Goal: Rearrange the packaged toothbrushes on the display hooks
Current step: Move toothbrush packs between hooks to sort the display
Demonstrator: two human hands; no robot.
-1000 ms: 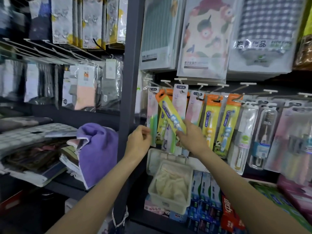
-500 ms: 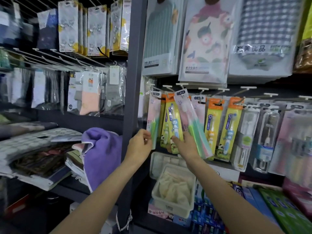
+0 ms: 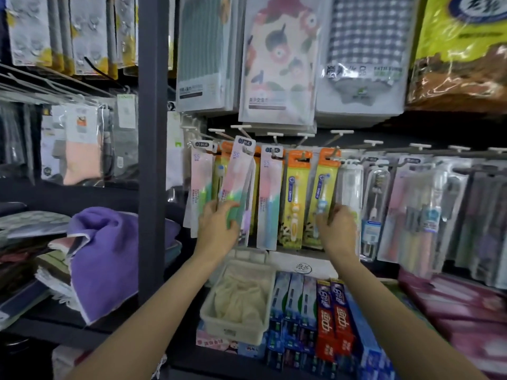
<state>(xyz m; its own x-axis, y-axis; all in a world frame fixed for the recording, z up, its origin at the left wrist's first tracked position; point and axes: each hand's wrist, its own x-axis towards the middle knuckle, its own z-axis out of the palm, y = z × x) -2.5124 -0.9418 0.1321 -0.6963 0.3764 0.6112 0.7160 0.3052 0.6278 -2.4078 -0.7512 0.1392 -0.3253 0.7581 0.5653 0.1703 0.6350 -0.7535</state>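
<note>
Since half a second ago the right hand (image 3: pixel 338 232) has left the pink-and-green toothbrush pack and shifted right to the blue-brush yellow pack (image 3: pixel 321 198), while the left hand (image 3: pixel 218 229) has come across from the far-left pack onto that pink-and-green toothbrush pack (image 3: pixel 238 185). Left hand fingers curl round the pack's lower end, holding it; the pack hangs tilted at center frame, top leaning right, over an orange-topped pack behind it. Right hand pinches the lower right edge of the blue-brush yellow pack, which hangs from its hook (image 3: pixel 335 150) just right of center. Between the two hands hang a pink-and-blue pack (image 3: pixel 270 198) and an orange-brush yellow pack (image 3: pixel 295 198), close side by side with no gap. Left of the held pack hangs another pink pack (image 3: pixel 198 187), then a dark upright post (image 3: pixel 152 149) closes off that side. Right of the right hand, clear blister packs (image 3: pixel 377 207) crowd edge to edge toward the frame's right margin. White hook tips (image 3: pixel 245 128) jut forward above the row, just under the large hanging fabric packages (image 3: pixel 277 58). Below the hands sit a beige basket (image 3: pixel 238 329) and upright toothpaste boxes (image 3: pixel 327 319), near the packs' lower ends. Purple towel (image 3: pixel 105 259) lies on the shelf at lower left, beyond the post.
</note>
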